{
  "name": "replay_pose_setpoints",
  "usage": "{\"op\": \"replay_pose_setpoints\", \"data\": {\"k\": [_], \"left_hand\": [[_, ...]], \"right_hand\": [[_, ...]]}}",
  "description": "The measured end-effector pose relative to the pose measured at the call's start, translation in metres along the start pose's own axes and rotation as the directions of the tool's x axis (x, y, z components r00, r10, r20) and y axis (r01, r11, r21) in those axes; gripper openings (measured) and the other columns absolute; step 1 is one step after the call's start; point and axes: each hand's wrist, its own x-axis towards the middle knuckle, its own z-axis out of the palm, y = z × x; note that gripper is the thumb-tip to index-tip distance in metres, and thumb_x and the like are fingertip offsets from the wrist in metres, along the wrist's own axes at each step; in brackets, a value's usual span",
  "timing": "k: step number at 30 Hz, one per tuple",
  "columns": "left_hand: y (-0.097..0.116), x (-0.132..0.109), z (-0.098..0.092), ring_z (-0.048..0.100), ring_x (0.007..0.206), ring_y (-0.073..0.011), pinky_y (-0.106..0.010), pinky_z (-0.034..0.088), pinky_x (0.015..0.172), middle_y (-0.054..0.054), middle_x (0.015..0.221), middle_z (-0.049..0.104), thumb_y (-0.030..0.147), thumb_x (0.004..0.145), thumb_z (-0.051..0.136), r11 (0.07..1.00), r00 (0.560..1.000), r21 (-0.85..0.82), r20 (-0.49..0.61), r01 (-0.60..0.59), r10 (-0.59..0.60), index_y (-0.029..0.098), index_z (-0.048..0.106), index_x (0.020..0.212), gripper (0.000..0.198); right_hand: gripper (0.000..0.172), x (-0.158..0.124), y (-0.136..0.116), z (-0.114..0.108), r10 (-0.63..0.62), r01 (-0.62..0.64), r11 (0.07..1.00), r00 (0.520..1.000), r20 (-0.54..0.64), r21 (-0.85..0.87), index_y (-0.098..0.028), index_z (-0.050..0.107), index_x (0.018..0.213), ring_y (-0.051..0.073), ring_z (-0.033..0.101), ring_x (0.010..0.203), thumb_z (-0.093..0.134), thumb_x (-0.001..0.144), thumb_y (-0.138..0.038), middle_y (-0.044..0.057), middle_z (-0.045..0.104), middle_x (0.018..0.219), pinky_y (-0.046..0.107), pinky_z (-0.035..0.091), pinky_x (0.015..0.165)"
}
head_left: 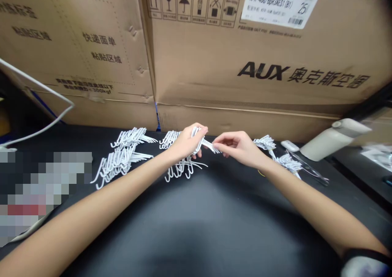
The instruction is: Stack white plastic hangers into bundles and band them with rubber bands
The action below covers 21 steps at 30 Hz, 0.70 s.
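My left hand point(190, 143) is closed round a small bundle of white wire hooks point(197, 140), held above the black table. The hooks' straight ends stick out to the right, where the thumb and fingers of my right hand point(234, 146) pinch at their tips. Behind and below my left hand lie more loose white hooks point(180, 170), partly covered by it. Two larger piles of the same hooks point(118, 160) rest to the left. Smaller bundles of hooks point(288, 162) lie to the right, beyond my right wrist.
Large cardboard boxes point(214, 64) stand along the back edge of the black table point(196, 224). On the right are a pale bottle point(327, 142) lying on its side, a small white object point(289, 146) and glasses point(312, 173). A white cable point(45, 83) hangs at the left.
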Motion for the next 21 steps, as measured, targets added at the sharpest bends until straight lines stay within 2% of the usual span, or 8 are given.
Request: {"op": "replay_pose_setpoints", "data": {"k": [3, 6, 8, 10, 12, 15, 17, 21], "left_hand": [[0.003, 0.004, -0.008, 0.055, 0.036, -0.0116, -0.017, 0.038, 0.032, 0.001, 0.056, 0.06, 0.035, 0.09, 0.045, 0.999, 0.999, -0.041, -0.031, -0.018, 0.017, 0.018, 0.05, 0.094, 0.017], [0.01, 0.009, -0.023, 0.054, 0.036, -0.0119, -0.018, 0.039, 0.033, -0.001, 0.056, 0.061, 0.035, 0.091, 0.044, 0.992, 0.994, -0.111, -0.096, -0.063, 0.052, 0.018, 0.05, 0.094, 0.018], [0.015, 0.011, -0.033, 0.053, 0.035, -0.0112, -0.018, 0.038, 0.033, -0.001, 0.057, 0.062, 0.035, 0.092, 0.043, 0.979, 0.984, -0.181, -0.164, -0.098, 0.068, 0.017, 0.049, 0.093, 0.019], [0.019, 0.013, -0.04, 0.054, 0.036, -0.0108, -0.019, 0.037, 0.033, -0.001, 0.06, 0.063, 0.035, 0.092, 0.043, 0.961, 0.98, -0.255, -0.191, -0.111, 0.062, 0.016, 0.05, 0.093, 0.02], [0.021, 0.013, -0.043, 0.054, 0.037, -0.0104, -0.019, 0.038, 0.033, -0.002, 0.062, 0.064, 0.035, 0.091, 0.044, 0.944, 0.982, -0.316, -0.186, -0.098, 0.04, 0.015, 0.051, 0.095, 0.021], [0.019, 0.013, -0.043, 0.055, 0.038, -0.0101, -0.019, 0.038, 0.035, -0.003, 0.066, 0.066, 0.038, 0.092, 0.043, 0.923, 0.988, -0.38, -0.154, -0.059, -0.001, 0.014, 0.053, 0.099, 0.027], [0.017, 0.013, -0.041, 0.056, 0.039, -0.0106, -0.02, 0.039, 0.035, -0.004, 0.068, 0.067, 0.043, 0.093, 0.039, 0.91, 0.991, -0.414, -0.132, -0.033, -0.024, 0.014, 0.054, 0.102, 0.034], [0.016, 0.012, -0.038, 0.057, 0.04, -0.0124, -0.02, 0.04, 0.035, -0.004, 0.064, 0.067, 0.043, 0.094, 0.034, 0.893, 0.992, -0.45, -0.112, 0.003, -0.06, 0.014, 0.055, 0.104, 0.037]], "right_hand": [[0.027, 0.002, 0.002, 0.003, -0.042, 0.052, 0.997, 0.987, -0.157, 0.061, -0.016, 0.063, 0.085, 0.01, 0.054, 0.053, 0.058, 0.084, -0.042, 0.002, 0.062, 0.071, 0.025, 0.047, 0.054], [0.022, 0.002, 0.004, 0.006, -0.093, 0.165, 0.978, 0.896, -0.435, 0.129, -0.019, 0.055, 0.086, 0.008, 0.051, 0.048, 0.059, 0.084, -0.041, 0.001, 0.062, 0.075, 0.025, 0.046, 0.051], [0.02, 0.002, 0.006, 0.009, -0.108, 0.207, 0.966, 0.865, -0.49, 0.153, -0.02, 0.053, 0.085, 0.008, 0.05, 0.046, 0.06, 0.084, -0.039, -0.001, 0.06, 0.071, 0.024, 0.045, 0.05], [0.021, 0.001, 0.01, 0.014, -0.095, 0.167, 0.973, 0.918, -0.384, 0.16, -0.019, 0.054, 0.084, 0.009, 0.05, 0.049, 0.061, 0.083, -0.039, -0.001, 0.058, 0.068, 0.025, 0.044, 0.05], [0.021, 0.001, 0.017, 0.021, -0.077, 0.092, 0.992, 0.983, -0.165, 0.089, -0.018, 0.059, 0.084, 0.011, 0.053, 0.055, 0.062, 0.082, -0.038, 0.001, 0.06, 0.071, 0.025, 0.045, 0.052], [0.018, 0.002, 0.029, 0.033, -0.11, 0.123, 0.985, 0.987, 0.116, -0.117, -0.017, 0.066, 0.089, 0.015, 0.058, 0.071, 0.06, 0.083, -0.033, 0.005, 0.063, 0.086, 0.026, 0.046, 0.061], [0.017, 0.003, 0.036, 0.039, -0.149, 0.183, 0.963, 0.974, 0.17, -0.2, -0.017, 0.067, 0.092, 0.015, 0.058, 0.077, 0.057, 0.085, -0.029, 0.007, 0.063, 0.092, 0.026, 0.046, 0.065], [0.014, 0.006, 0.04, 0.042, -0.173, 0.221, 0.942, 0.965, 0.197, -0.253, -0.015, 0.066, 0.084, 0.014, 0.057, 0.072, 0.055, 0.086, -0.024, 0.006, 0.061, 0.086, 0.025, 0.045, 0.066]]}}
